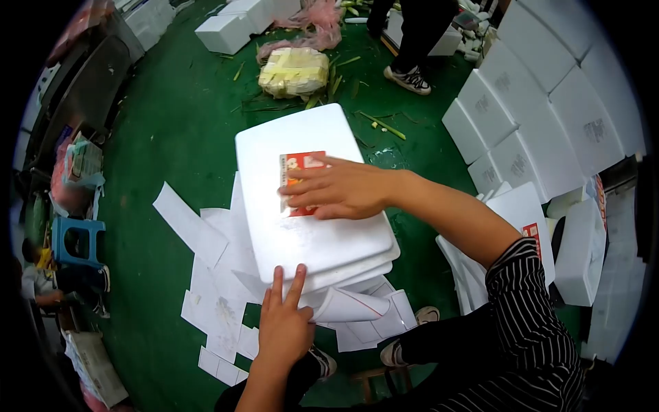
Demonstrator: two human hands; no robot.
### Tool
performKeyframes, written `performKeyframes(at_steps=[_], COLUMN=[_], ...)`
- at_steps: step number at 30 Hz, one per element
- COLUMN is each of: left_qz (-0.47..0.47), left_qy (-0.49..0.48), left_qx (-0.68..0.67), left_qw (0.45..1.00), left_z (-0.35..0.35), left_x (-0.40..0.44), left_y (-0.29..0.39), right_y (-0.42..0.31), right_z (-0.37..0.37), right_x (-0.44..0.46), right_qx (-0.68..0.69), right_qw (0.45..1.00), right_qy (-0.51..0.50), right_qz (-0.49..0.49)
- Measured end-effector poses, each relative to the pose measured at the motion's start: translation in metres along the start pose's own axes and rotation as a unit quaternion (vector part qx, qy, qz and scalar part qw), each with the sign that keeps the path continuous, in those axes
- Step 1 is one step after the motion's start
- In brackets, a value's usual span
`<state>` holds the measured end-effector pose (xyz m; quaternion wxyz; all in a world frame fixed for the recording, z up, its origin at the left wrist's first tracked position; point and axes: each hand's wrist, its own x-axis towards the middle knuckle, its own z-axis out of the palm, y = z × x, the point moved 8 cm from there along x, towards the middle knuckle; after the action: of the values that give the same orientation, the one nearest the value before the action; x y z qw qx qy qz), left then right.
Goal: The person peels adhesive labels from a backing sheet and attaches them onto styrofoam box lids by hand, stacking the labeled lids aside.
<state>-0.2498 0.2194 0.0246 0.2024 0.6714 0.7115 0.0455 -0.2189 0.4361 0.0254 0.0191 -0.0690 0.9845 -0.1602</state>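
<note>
A white foam lid (309, 247) lies on top of a short stack of lids in front of me. My right hand (347, 189) is spread flat over a red and orange printed label (295, 163) on the top lid, hiding part of it. Two fingertips of my left hand (285, 326) rest on the near edge of the lid. A curled white sheet (351, 305) with a thin reddish line is pinched at the thumb side of that hand; the exact grip is partly hidden.
White sheets (216, 299) are scattered on the green floor (151, 137). Stacked foam boxes (522, 130) stand at right, with more lids (508, 209) leaning below. Ahead lie a yellow-taped bundle (294, 72) and leaf scraps. A person's legs (419, 34) stand beyond. A blue stool (77, 240) is at left.
</note>
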Motion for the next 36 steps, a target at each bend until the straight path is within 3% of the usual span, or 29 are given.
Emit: performKeyframes(at_steps=[4,6,7,11,12,13,15,16,18,19,20,22,25,28,30,32,33,36], left_qz=[-0.008,-0.010,-0.008,0.005,0.000,0.000,0.006,0.020,0.022,0.012,-0.013,0.035,0.070,0.152,0.158,0.117,0.109,0.091], left_qy=[-0.018,0.004,0.012,0.026,0.024,0.018,0.036,0.045,0.022,0.012,0.028,0.047,0.033,0.076,0.019,0.077,0.086,0.101], left_qx=[0.011,0.004,0.002,-0.011,-0.019,-0.026,-0.047,-0.060,-0.134,-0.183,-0.219,-0.197,-0.148,-0.162,-0.301,-0.341,-0.367,-0.440], left_qw=[1.000,1.000,1.000,1.000,1.000,1.000,0.998,0.997,0.990,0.983,0.975,0.979,0.986,0.972,0.940,0.930,0.920,0.888], left_z=[0.001,0.001,0.000,0.000,0.001,0.002,-0.004,-0.005,0.001,0.002,0.003,0.004,-0.011,-0.042,-0.042,-0.048,-0.049,-0.048], left_x=[0.007,0.009,0.007,0.002,0.002,0.000,-0.004,-0.003,-0.006,-0.007,-0.009,-0.013,-0.024,-0.047,-0.055,-0.063,-0.066,-0.066], left_y=[-0.001,0.002,0.002,-0.005,-0.007,-0.005,-0.004,0.000,0.005,0.008,0.011,0.029,0.077,0.122,0.117,0.119,0.124,0.134], right_y=[0.066,0.110,0.106,-0.028,-0.066,-0.054,-0.019,-0.004,0.019,0.001,-0.010,-0.034,-0.056,-0.056,-0.057,-0.082,-0.088,-0.111], right_z=[0.016,-0.004,-0.002,0.054,0.056,0.048,0.044,0.045,0.090,0.081,0.078,0.061,0.046,-0.002,-0.022,-0.020,-0.005,0.060], right_x=[0.042,0.047,0.049,-0.001,-0.027,-0.036,-0.090,-0.139,-0.144,-0.137,-0.135,-0.142,-0.173,-0.277,-0.394,-0.520,-0.573,-0.706], right_qx=[-0.043,-0.049,-0.054,0.040,-0.035,0.007,0.077,0.099,0.271,0.244,0.267,0.257,0.523,0.493,0.511,0.514,0.531,0.447], right_qw=[0.998,0.985,0.984,0.998,0.996,0.998,0.925,0.848,0.787,0.807,0.785,0.761,0.622,0.560,0.529,0.458,0.461,0.434], right_qy=[-0.003,0.024,0.022,-0.042,-0.045,0.029,0.183,0.259,0.160,0.185,0.238,0.292,0.428,0.595,0.565,0.559,0.561,0.484], right_qz=[0.054,0.161,0.169,0.021,-0.069,0.060,0.325,0.451,0.530,0.506,0.506,0.520,0.395,0.299,0.374,0.462,0.437,0.615])
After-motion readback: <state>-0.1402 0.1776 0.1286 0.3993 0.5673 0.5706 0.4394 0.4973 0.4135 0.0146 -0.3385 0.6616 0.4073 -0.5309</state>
